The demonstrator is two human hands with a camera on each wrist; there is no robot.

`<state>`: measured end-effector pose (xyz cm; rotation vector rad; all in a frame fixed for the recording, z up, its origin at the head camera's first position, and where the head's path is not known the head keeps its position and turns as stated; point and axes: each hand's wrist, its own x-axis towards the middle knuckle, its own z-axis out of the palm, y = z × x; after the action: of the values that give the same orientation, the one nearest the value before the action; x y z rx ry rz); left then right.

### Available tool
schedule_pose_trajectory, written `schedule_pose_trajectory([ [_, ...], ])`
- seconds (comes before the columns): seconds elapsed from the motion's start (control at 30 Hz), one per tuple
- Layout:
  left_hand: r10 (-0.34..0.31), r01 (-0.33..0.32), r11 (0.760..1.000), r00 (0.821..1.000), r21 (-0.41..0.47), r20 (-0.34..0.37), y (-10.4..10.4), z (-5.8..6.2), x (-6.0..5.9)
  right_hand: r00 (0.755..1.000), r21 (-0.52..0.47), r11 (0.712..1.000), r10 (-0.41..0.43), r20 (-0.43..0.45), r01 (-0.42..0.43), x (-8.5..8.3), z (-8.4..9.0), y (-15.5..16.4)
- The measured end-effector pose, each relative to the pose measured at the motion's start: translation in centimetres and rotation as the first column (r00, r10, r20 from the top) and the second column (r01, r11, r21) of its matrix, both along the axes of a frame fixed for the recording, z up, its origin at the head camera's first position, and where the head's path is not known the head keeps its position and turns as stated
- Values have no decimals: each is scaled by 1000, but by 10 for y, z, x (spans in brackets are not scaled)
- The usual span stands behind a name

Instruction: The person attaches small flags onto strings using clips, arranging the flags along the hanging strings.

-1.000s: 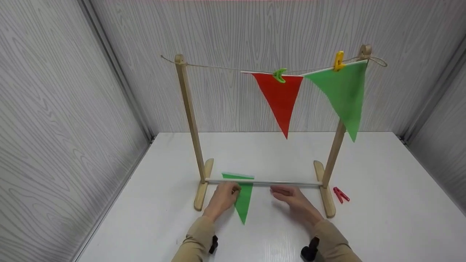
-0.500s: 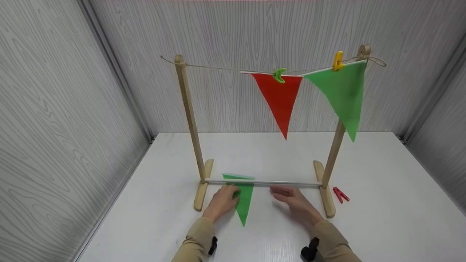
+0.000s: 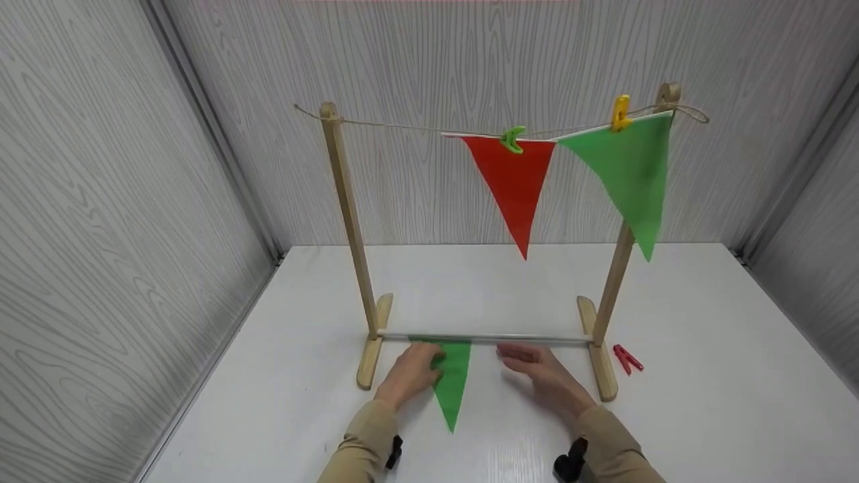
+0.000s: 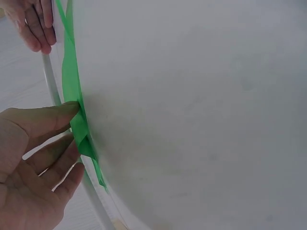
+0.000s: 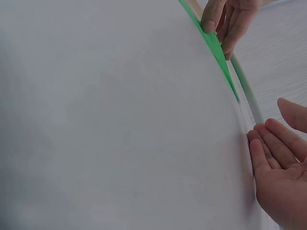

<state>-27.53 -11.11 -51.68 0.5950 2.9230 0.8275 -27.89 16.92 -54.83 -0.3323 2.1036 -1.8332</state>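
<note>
A small green flag [image 3: 451, 386] lies flat on the white table [image 3: 704, 402], its wide edge under the stand's white rod [image 3: 530, 339] and its tip pointing toward me. My left hand [image 3: 431, 361] pinches the flag's left edge, and the left wrist view shows the thumb [image 4: 57, 115] on top of the green flag [image 4: 72, 88]. My right hand [image 3: 513, 355] hovers with relaxed fingers just right of the flag, touching nothing. In the right wrist view the right hand [image 5: 276, 153] lies open near the rod [image 5: 248, 93].
A wooden stand [image 3: 345, 215] carries a string with a red flag [image 3: 513, 181] under a green clip [image 3: 513, 139] and a green flag [image 3: 631, 174] under a yellow clip [image 3: 621, 113]. A red clip [image 3: 628, 359] lies right of the stand's foot. Grey walls enclose the table.
The green flag on the table has slid toward me with my left hand; its wide edge was behind the rod and now sits under it. The right hand has barely moved.
</note>
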Motion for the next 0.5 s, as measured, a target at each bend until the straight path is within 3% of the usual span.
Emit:
schedule_pose_trajectory([
  [0.27,8,-8,1000,1000,-1,-2,3,1,0,1000,16,1000,-2,-9,2,2,2,-1],
  [0.5,-23,21,999,998,-34,-63,4,-2,-3,1000,21,1000,-16,-1,16,3,5,-4],
])
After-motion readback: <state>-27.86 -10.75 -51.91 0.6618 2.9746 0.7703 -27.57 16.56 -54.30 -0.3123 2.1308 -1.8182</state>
